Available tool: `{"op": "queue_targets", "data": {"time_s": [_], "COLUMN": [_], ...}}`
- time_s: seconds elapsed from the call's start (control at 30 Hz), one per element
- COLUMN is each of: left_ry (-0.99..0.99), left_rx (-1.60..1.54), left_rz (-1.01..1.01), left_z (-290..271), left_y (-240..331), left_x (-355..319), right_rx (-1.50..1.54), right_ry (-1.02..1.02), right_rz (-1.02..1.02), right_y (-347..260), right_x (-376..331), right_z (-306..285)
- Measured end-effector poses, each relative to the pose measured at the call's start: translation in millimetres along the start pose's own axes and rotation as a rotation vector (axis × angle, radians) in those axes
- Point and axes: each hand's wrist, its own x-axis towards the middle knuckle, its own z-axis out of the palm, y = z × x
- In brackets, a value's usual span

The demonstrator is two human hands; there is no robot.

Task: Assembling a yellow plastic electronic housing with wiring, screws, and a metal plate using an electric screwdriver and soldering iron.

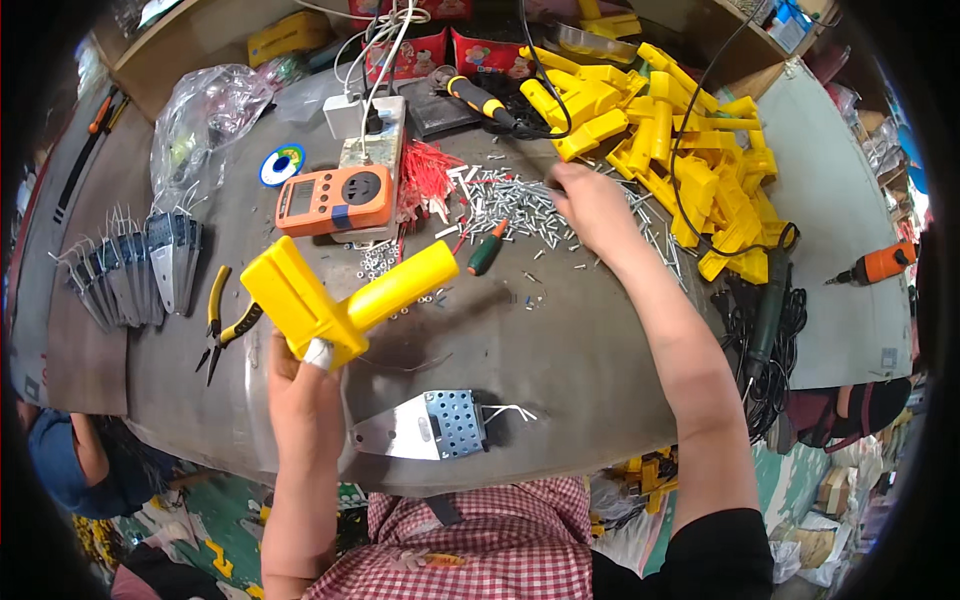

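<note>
My left hand (303, 395) grips a yellow plastic housing (300, 295) with a round handle, holding it up over the table. White wrapping covers its thumb. At the edge of a pile of loose screws (510, 205), my right hand (597, 205) has its fingers drawn together; what they hold, if anything, is hidden. A green-handled screwdriver (487, 250) lies at the near side of the screws. Close to me rests a tapered metal plate (400, 428) carrying a perforated metal cover (457, 424) with white wires.
Yellow housings (715, 180) are heaped at the back right. An orange multimeter (335, 200), pliers (222, 322), a power strip (372, 130) and a stack of metal plates (125, 270) occupy the left. A dark corded tool (768, 320) hangs at right; cables cross the yellow heap.
</note>
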Motion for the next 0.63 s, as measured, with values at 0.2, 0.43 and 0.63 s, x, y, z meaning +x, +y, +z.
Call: {"op": "queue_targets", "data": {"time_s": [0.2, 0.43, 0.63], "left_ry": [-0.003, -0.124, -0.287], "left_rx": [-0.196, -0.366, -0.385], "left_rz": [-0.218, -0.358, -0.351], "left_z": [9.8, 25.8, 27.0], "left_y": [-6.3, -16.5, -9.2], "left_x": [-4.7, -13.6, -26.1], "right_rx": [-0.052, 1.095, 1.226], "right_ry": [0.205, -0.026, -0.014], "right_rz": [-0.081, 0.122, 0.166], "right_y": [-10.1, -131.5, -143.9], "right_x": [-4.5, -90.5, -105.1], "right_z": [10.5, -41.4, -41.3]}}
